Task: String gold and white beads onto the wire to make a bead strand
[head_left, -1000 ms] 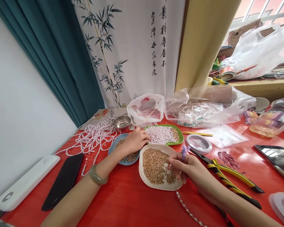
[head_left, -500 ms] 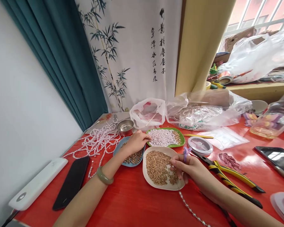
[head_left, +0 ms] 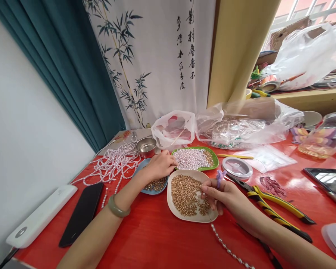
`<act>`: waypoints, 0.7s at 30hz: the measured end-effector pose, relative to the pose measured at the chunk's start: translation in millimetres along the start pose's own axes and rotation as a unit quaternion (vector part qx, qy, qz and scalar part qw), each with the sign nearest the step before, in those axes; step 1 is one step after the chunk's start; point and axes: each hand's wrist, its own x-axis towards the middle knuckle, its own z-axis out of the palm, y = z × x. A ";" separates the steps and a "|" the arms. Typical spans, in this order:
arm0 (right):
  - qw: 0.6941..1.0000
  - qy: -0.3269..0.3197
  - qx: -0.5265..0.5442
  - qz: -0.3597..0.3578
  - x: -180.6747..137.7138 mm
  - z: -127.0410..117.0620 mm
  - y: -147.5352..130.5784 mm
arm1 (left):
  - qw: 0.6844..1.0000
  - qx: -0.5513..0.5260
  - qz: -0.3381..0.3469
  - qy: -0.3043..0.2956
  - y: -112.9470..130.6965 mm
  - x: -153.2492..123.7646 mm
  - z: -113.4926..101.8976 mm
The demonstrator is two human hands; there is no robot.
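Note:
My left hand (head_left: 161, 165), with a jade-coloured bangle (head_left: 118, 207) on the wrist, reaches over the blue dish (head_left: 154, 192) of brownish beads. Its fingers are drawn together at the left edge of the green dish (head_left: 216, 161), by the white pearl beads (head_left: 189, 158); whatever they pinch is hidden. Over the right side of the cream dish (head_left: 171, 203) of gold beads (head_left: 184, 192), my right hand (head_left: 226, 194) pinches the upper end of a beaded string (head_left: 226, 248). The string hangs down toward the table's front. A purple ornament (head_left: 220, 177) sits on a right finger.
Yellow-black pliers (head_left: 277, 209) and a spool (head_left: 237, 167) lie right of my right hand. Pearl strands (head_left: 114, 164), a metal bowl (head_left: 146, 147) and a black phone (head_left: 81, 215) are at left. Plastic bags (head_left: 246, 127) line the back; another phone (head_left: 329, 186) lies far right.
The whole view has shifted slightly upward. My left fingers stay by the green dish and look a little more curled. My right hand keeps its pinch over the cream dish.

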 end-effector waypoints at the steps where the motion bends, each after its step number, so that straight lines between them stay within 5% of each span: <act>1: 1.000 0.000 0.001 -0.001 -0.1 0.1 -0.2 | 1.000 0.001 0.002 0.000 -0.5 -0.2 -0.7; 15: 1.000 -0.007 0.013 -0.015 0.1 -0.7 -0.6 | 0.962 -0.255 -0.076 0.064 3.8 4.9 6.6; 17: 1.000 0.000 0.022 -0.012 -1.4 -0.2 -1.3 | 0.934 -0.343 -0.088 0.056 16.9 6.4 9.8; 21: 0.999 -0.010 0.028 -0.013 -3.9 0.9 -1.7 | 0.741 -0.650 -0.167 0.012 42.6 6.3 15.1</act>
